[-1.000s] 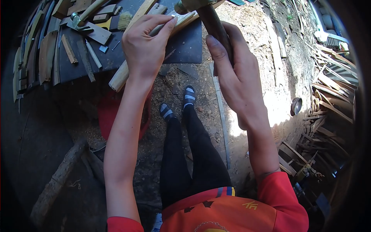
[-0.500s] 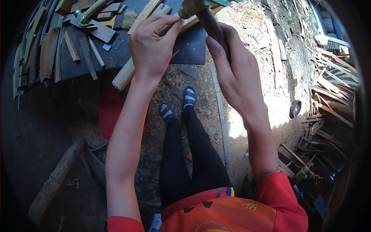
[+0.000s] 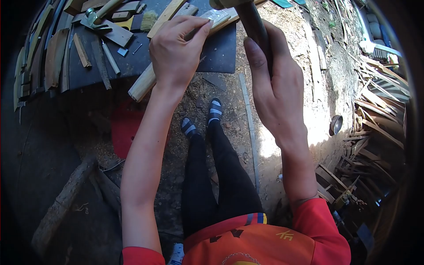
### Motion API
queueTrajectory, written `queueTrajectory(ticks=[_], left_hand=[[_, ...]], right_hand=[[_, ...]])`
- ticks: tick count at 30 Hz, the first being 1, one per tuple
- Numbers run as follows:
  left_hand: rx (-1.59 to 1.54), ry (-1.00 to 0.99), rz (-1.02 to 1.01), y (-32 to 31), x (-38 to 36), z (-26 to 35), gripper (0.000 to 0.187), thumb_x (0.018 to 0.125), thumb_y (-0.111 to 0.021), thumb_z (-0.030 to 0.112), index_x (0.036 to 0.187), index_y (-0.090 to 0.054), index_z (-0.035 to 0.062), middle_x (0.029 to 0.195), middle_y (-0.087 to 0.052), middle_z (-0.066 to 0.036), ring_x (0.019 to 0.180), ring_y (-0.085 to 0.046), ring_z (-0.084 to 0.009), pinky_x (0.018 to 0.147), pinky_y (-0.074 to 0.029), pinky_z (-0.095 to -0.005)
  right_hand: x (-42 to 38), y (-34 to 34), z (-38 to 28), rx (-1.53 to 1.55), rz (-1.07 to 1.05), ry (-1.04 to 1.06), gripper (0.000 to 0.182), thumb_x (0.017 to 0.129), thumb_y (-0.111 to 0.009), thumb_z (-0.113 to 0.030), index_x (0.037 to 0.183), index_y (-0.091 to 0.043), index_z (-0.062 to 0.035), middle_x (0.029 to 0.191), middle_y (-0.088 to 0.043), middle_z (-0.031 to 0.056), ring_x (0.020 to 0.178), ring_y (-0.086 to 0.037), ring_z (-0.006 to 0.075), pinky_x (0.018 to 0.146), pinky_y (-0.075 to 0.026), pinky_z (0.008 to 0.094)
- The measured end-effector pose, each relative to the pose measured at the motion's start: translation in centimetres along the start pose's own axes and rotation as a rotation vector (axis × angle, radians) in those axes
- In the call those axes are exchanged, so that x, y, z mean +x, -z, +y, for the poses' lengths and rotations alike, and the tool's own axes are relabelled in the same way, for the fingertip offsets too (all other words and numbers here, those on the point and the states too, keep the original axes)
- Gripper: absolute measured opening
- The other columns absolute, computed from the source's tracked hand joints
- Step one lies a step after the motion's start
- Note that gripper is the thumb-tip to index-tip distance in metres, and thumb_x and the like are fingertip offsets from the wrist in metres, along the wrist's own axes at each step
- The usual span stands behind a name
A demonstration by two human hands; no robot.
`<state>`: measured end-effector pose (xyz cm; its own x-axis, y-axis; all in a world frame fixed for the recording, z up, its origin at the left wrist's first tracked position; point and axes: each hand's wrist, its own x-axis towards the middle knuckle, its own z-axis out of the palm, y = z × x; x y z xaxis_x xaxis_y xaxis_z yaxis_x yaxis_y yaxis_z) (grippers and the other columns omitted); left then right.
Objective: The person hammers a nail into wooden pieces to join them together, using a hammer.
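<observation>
My right hand (image 3: 278,84) is wrapped round the dark handle of a hammer (image 3: 254,33), whose head is cut off by the top edge. Over a pale wooden piece (image 3: 142,86) that lies slanted on the dark table, my left hand (image 3: 179,51) is closed in a pinch. Between its thumb and forefinger something small shows as a dark tip, too small to name. The hammer head stands above and to the right of the pinched fingertips, apart from them.
Another hammer (image 3: 92,17), a pale stick-like tool (image 3: 110,57), a loose nail (image 3: 137,49) and wood offcuts (image 3: 81,51) lie on the dark table (image 3: 221,55). A red seat (image 3: 126,132) stands below it. Wood scraps (image 3: 380,112) are piled at the right.
The hammer and my right hand have moved up and slightly right, away from the pinched fingers. My left hand has stayed nearly in place.
</observation>
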<state>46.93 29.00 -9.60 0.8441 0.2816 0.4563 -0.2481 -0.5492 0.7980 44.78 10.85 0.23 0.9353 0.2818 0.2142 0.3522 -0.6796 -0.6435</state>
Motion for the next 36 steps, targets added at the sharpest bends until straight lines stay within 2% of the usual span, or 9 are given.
queueTrajectory(ticks=[2,3,14,19,23,28,30,33,36], left_hand=[[0.012,0.006,-0.007,0.1,0.1,0.1,0.012,0.091,-0.081,0.018,0.098,-0.083,0.0095,0.097,-0.079,-0.005,0.091,-0.075,-0.0255,0.082,-0.058,-0.0363],[0.018,0.008,-0.009,0.1,0.1,0.1,0.012,0.091,-0.081,0.018,0.098,-0.083,0.0093,0.097,-0.079,-0.005,0.091,-0.075,-0.0256,0.082,-0.058,-0.0363],[0.031,0.008,-0.007,0.1,0.2,0.6,0.012,0.091,-0.08,0.017,0.098,-0.083,0.0077,0.096,-0.079,-0.006,0.091,-0.075,-0.026,0.082,-0.058,-0.0366],[0.039,0.004,-0.014,0.2,0.1,0.2,0.012,0.091,-0.08,0.017,0.098,-0.083,0.0077,0.097,-0.079,-0.005,0.092,-0.075,-0.0255,0.083,-0.058,-0.0365],[0.034,0.026,-0.015,0.1,0.1,0.5,0.012,0.092,-0.08,0.017,0.098,-0.083,0.008,0.097,-0.079,-0.005,0.093,-0.075,-0.0253,0.083,-0.058,-0.0364],[0.041,0.017,-0.017,0.1,0.0,0.1,0.012,0.091,-0.08,0.017,0.097,-0.083,0.007,0.097,-0.079,-0.006,0.093,-0.076,-0.0255,0.084,-0.058,-0.0367],[0.022,0.031,-0.018,0.2,0.1,0.4,0.011,0.092,-0.08,0.016,0.095,-0.083,0.0058,0.096,-0.079,-0.006,0.093,-0.076,-0.0257,0.085,-0.058,-0.0376],[0.05,0.011,-0.068,0.6,0.3,0.5,0.025,0.09,-0.082,0.023,0.109,-0.08,0.006,0.107,-0.076,-0.009,0.099,-0.075,-0.0277,0.087,-0.058,-0.0398],[0.329,-0.019,-0.153,2.1,0.3,1.5,0.051,0.087,-0.086,0.034,0.128,-0.072,0.0058,0.118,-0.069,-0.014,0.111,-0.07,-0.0324,0.093,-0.056,-0.0428]], right_hand=[[0.0,-0.2,-0.1,0.022,0.015,0.008,0.034,0.113,-0.054,-0.031,0.139,-0.058,-0.0088,0.08,-0.065,0.0143,0.068,-0.065,0.0293,0.064,-0.048,0.0422],[0.1,0.0,-0.2,-0.04,-0.074,-0.019,0.031,0.109,-0.057,-0.022,0.137,-0.055,-0.0071,0.1,-0.071,0.0216,0.09,-0.07,0.0446,0.075,-0.054,0.053],[0.2,0.0,0.6,-0.141,-0.131,-0.002,0.031,0.108,-0.058,-0.019,0.137,-0.055,-0.0084,0.099,-0.071,0.0208,0.088,-0.071,0.0434,0.074,-0.054,0.0503],[0.1,0.7,-0.5,0.024,-0.054,-0.031,0.029,0.109,-0.057,-0.023,0.134,-0.054,-0.008,0.1,-0.07,0.0208,0.087,-0.069,0.0452,0.073,-0.053,0.053],[0.2,-0.6,0.8,-0.13,-0.102,0.017,0.031,0.109,-0.058,-0.023,0.137,-0.054,-0.0107,0.1,-0.07,0.0227,0.087,-0.07,0.0454,0.074,-0.053,0.0532],[0.3,0.7,-1.0,0.086,-0.028,-0.04,0.031,0.109,-0.058,-0.021,0.138,-0.054,-0.0109,0.1,-0.07,0.0229,0.089,-0.07,0.0458,0.074,-0.052,0.0531],[-0.1,-0.5,0.4,0.042,0.026,0.05,0.036,0.113,-0.053,-0.029,0.143,-0.054,-0.0102,0.083,-0.066,0.0136,0.069,-0.067,0.0286,0.064,-0.049,0.041],[-0.3,-1.4,1.6,-0.091,-0.036,0.093,0.036,0.114,-0.052,-0.03,0.144,-0.053,-0.0094,0.087,-0.068,0.0148,0.074,-0.068,0.0284,0.068,-0.049,0.0408],[-0.8,0.1,-0.3,0.069,-0.051,-0.085,0.033,0.111,-0.054,-0.022,0.142,-0.051,-0.0116,0.102,-0.071,0.0235,0.09,-0.07,0.0486,0.072,-0.052,0.0546]])
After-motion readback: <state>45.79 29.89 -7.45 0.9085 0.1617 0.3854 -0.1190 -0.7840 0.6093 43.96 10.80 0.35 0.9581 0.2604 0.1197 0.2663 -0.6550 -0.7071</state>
